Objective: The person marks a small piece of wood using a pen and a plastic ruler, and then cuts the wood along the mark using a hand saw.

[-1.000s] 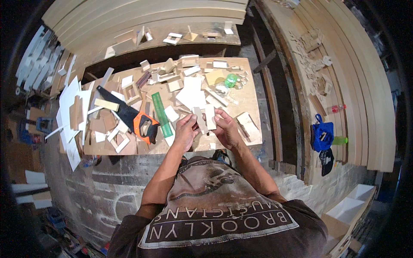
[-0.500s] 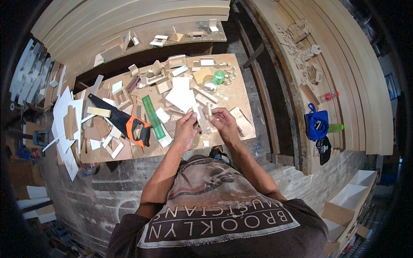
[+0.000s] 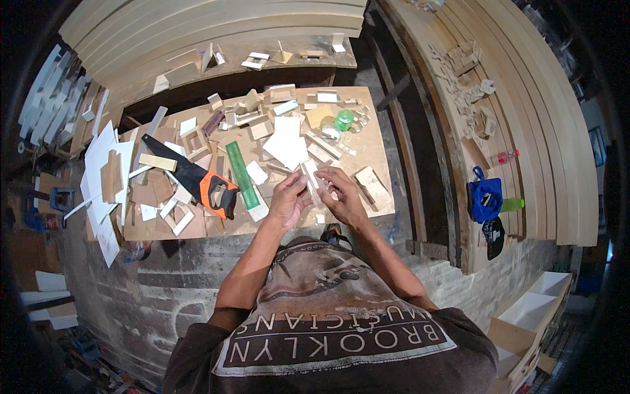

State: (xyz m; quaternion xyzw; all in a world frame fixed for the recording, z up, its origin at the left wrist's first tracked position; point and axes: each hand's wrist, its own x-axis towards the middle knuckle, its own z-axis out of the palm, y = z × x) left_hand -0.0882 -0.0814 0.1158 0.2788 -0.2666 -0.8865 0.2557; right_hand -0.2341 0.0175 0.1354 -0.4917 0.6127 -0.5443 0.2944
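Near the table's front edge, both hands are closed on a small pale wooden piece (image 3: 310, 173) standing between them. My left hand (image 3: 287, 202) grips its left side with thumb and fingers. From the right, my right hand (image 3: 342, 197) pinches the same piece, fingers bent against it; its lower part is hidden by the fingers. White sheet pieces (image 3: 287, 146) lie just beyond the hands, with wooden strips (image 3: 323, 150) to their right. Left of the hands are a green ruler (image 3: 243, 175) and a handsaw with an orange and black handle (image 3: 220, 193).
Wood offcuts and small frames (image 3: 195, 144) crowd the wooden table (image 3: 364, 131). A green round container (image 3: 343, 120) stands at the far right. White boards (image 3: 102, 190) overhang the left edge. A side bench (image 3: 469, 223) at right carries a blue bag (image 3: 485, 196) and bottles.
My right hand has moved in toward my left, bringing the small stick it held up against the pale piece. The whole view has shifted slightly.
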